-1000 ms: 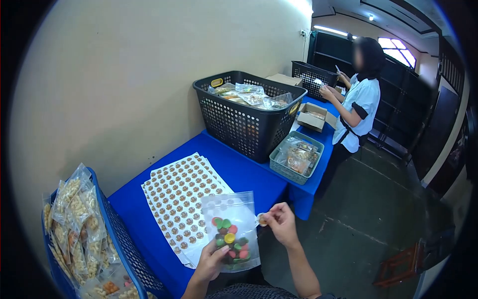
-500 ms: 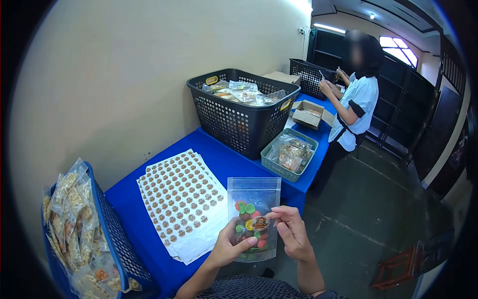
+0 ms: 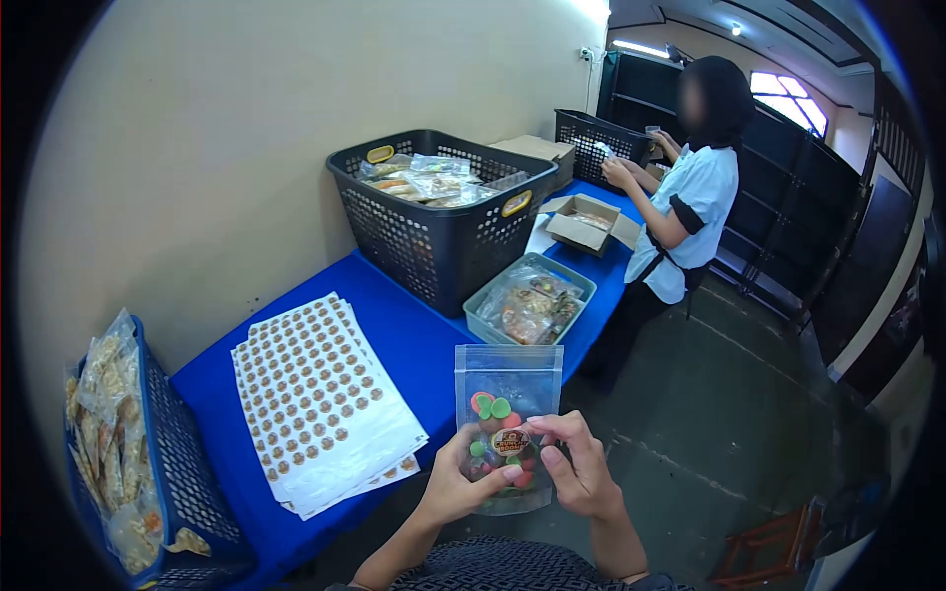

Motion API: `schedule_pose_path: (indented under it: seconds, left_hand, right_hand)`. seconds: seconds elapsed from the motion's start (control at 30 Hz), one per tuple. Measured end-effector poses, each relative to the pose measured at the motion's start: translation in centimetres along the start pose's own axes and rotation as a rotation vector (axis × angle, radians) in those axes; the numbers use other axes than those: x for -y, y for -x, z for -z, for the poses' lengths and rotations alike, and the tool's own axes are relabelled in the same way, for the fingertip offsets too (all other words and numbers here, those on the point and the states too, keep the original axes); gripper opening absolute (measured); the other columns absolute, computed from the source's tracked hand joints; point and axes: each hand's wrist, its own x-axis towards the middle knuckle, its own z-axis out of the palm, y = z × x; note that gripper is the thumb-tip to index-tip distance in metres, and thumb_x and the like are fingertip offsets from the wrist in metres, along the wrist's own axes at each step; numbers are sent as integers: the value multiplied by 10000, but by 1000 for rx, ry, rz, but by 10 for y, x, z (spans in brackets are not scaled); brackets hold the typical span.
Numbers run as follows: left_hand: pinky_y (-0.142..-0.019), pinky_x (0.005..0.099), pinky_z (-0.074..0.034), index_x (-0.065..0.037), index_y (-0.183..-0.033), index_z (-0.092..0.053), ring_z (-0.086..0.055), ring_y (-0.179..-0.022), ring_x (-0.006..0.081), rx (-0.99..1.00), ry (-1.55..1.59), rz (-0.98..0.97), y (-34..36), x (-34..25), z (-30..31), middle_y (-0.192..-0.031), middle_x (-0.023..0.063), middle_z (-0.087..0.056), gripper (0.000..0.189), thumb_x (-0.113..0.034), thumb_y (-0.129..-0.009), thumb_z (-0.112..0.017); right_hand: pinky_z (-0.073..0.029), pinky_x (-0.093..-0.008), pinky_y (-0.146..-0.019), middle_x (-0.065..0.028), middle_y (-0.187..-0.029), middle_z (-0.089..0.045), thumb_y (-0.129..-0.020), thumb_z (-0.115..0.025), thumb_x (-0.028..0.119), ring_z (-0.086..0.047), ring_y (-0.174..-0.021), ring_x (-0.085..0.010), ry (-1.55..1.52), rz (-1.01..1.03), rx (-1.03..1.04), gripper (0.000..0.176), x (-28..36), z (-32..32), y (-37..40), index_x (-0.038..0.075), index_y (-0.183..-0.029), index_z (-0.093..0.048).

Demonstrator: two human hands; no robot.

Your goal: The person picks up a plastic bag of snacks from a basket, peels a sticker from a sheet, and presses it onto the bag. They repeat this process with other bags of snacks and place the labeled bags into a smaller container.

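A clear zip pouch (image 3: 508, 379) of red, green and yellow pieces stands upright in front of my body. Its lower left side is gripped by my left hand (image 3: 461, 480), thumb across the front. On the pouch's front is a round brown sticker (image 3: 510, 441). My right hand (image 3: 579, 463) is at the pouch's right side, index fingertip on the sticker's right edge and thumb bent below it. Whether the right fingers also pinch the pouch is unclear. Left of the pouch, sheets of round stickers (image 3: 315, 394) lie on the blue tabletop (image 3: 212, 379).
A blue basket of packets (image 3: 192, 473) stands at the left. Farther back are a large black basket (image 3: 424, 236), a green tray of packets (image 3: 480, 320) and an open carton (image 3: 581, 234). A co-worker (image 3: 695, 197) stands beyond, near another black basket (image 3: 581, 143). A wooden stool (image 3: 774, 542) is lower right.
The view has shifted, so the table and baskets sit farther left. My right index fingertip remains at the sticker's edge, and my left hand still holds the pouch.
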Motion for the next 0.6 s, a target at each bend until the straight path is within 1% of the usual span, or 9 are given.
schedule_pose_path:
  seconds: [0.07,0.13,0.23,0.3,0.33,0.43,0.5,0.53,0.6]
  left_hand:
    - [-672,213,-463,35,-1102,-423,-564,-798,121,-14,-12,1,-8,9,-13,-950,92,-540,427,-101,-750,-624]
    - [-629,197,-448,36,-1090,-438,-551,-745,101,-38,67,139,-13,17,-23,-906,76,-546,395,-95,-760,-614]
    - [-611,190,-434,40,-1089,-442,-533,-727,80,-21,14,123,-22,19,-36,-889,65,-552,382,-92,-770,-604]
    - [-616,193,-436,42,-1088,-445,-531,-731,75,-8,18,100,-27,30,-42,-894,66,-556,375,-87,-772,-601]
    - [-621,196,-438,43,-1086,-449,-530,-736,70,6,19,80,-28,36,-44,-900,67,-560,368,-83,-774,-597]
    - [-623,197,-437,38,-1085,-455,-525,-714,58,7,13,55,-37,51,-47,-878,56,-574,347,-71,-781,-580]
    - [-601,193,-435,19,-1087,-462,-518,-668,48,19,74,127,-43,63,-46,-853,46,-584,337,-77,-784,-573]
    - [-601,193,-435,19,-1087,-462,-518,-668,48,22,72,122,-45,73,-43,-853,46,-584,337,-77,-784,-573]
    - [-588,196,-439,8,-1093,-464,-516,-658,46,133,-139,137,-53,86,-37,-869,57,-588,342,-88,-784,-576]
  right_hand:
    - [-351,-295,-725,-71,-960,-561,-793,-498,111,-456,-746,-178,52,15,-15,277,-7,13,5,50,-1063,-493]
    - [-347,-291,-720,-64,-955,-565,-791,-503,112,-457,-749,-176,94,29,-31,270,-12,23,10,55,-1055,-501]
    - [-340,-286,-706,-47,-937,-574,-745,-575,107,-458,-764,-168,185,82,-50,288,-21,31,14,72,-1026,-525]
    - [-331,-284,-690,-26,-903,-586,-684,-650,96,-459,-779,-162,277,136,-213,334,-30,29,18,87,-999,-541]
    - [-345,-283,-698,-69,-985,-552,-622,-709,104,-449,-828,-174,355,196,-205,382,-40,29,24,91,-969,-553]
    - [-365,-299,-736,-127,-1088,-482,-613,-727,143,-432,-905,-204,436,202,-393,514,-47,24,21,65,-1060,-485]
    - [-369,-339,-821,-147,-1148,-417,-603,-745,142,-378,-1043,-237,192,-81,-548,707,-47,29,16,34,-1178,-349]
    - [-369,-339,-821,-147,-1148,-417,-603,-745,142,-378,-1043,-237,193,-75,-552,707,-57,32,16,34,-1178,-349]
    - [-363,-352,-870,-132,-1162,-412,-632,-730,102,-369,-1093,-234,-450,-323,-288,823,-77,43,14,16,-1251,-195]
